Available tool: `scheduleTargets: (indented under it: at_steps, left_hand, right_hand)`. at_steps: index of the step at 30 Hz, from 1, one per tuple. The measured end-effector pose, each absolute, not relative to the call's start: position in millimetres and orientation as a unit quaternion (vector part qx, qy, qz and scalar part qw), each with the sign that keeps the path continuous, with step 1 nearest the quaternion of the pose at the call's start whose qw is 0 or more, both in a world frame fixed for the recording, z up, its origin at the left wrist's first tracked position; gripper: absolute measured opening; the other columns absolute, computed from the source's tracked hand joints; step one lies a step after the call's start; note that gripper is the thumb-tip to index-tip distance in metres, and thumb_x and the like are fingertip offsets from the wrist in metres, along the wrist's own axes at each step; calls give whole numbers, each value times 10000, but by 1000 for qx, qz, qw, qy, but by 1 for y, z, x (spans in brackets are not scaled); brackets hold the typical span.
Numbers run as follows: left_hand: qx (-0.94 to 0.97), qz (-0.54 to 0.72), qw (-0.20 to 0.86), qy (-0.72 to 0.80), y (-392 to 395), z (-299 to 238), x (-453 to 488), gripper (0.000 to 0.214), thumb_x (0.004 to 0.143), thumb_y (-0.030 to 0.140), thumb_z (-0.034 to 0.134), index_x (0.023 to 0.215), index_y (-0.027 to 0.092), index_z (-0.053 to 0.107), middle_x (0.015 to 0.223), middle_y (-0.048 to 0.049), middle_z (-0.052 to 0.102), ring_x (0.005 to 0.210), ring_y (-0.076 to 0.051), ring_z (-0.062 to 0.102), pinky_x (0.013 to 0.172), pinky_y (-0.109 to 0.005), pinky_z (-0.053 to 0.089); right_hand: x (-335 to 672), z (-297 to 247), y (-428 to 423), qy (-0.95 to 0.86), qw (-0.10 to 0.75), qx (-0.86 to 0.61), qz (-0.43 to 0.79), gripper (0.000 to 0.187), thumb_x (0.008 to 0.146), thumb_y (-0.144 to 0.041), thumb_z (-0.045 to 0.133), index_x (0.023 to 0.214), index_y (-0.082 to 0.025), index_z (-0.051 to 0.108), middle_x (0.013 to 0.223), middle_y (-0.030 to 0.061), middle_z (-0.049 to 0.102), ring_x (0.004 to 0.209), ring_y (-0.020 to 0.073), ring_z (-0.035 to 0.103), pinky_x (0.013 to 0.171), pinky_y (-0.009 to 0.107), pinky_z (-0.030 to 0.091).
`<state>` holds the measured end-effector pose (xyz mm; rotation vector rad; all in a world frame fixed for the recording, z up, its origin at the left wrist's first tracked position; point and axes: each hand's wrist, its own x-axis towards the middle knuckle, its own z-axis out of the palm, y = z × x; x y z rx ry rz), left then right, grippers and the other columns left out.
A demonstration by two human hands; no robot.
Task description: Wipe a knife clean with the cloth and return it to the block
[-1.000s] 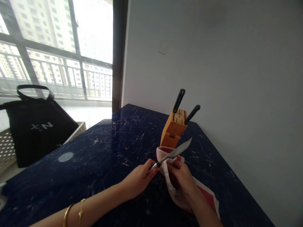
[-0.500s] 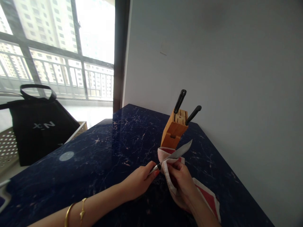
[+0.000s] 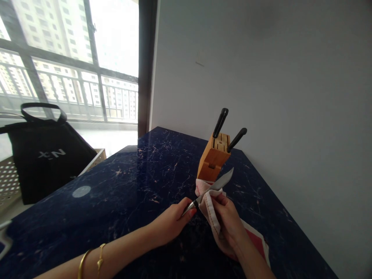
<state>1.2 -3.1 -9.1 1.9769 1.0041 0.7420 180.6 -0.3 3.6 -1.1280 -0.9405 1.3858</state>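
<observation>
My left hand (image 3: 176,219) is closed around the handle of a kitchen knife (image 3: 223,180), whose bare blade tip points up and to the right. A red and white cloth (image 3: 213,217) is folded about the blade near the handle. My right hand (image 3: 228,217) pinches this cloth against the blade, and the rest of it hangs down past my wrist. Just behind the blade stands a wooden knife block (image 3: 210,161). Two black-handled knives sit in it, one black handle (image 3: 221,123) on the left and another black handle (image 3: 237,139) on the right.
A dark blue marbled table (image 3: 162,162) lies under my hands, with a pale round disc (image 3: 81,191) on its left part. Beyond its left edge, a black bag (image 3: 49,159) rests by a perforated crate (image 3: 8,180). A grey wall (image 3: 276,85) borders the table behind and right.
The cloth and my right hand have shifted slightly on the blade, and the cloth's fold hangs differently. My left hand keeps its hold on the knife handle. The view has moved a little.
</observation>
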Motion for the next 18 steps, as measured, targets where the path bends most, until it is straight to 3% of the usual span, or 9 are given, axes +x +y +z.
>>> scheduleTargets:
  at_steps: [7, 18]
  left_hand:
    - [772, 309, 401, 383, -3, -11, 3, 297, 883, 415, 320, 903, 180, 501, 660, 31, 510, 584, -100, 454, 540, -198, 353]
    - [691, 323, 548, 344, 0, -12, 2, 363, 839, 498, 381, 918, 157, 476, 579, 54, 476, 506, -88, 480, 486, -195, 388]
  right_hand:
    - [181, 4, -1, -389, 537, -466, 585, 318, 593, -314, 716, 868, -169, 653, 676, 13, 644, 625, 163, 595, 595, 259, 460]
    - [182, 1, 1, -395, 534, -476, 577, 226, 635, -288, 692, 815, -161, 642, 673, 6, 635, 570, 112, 564, 559, 210, 433]
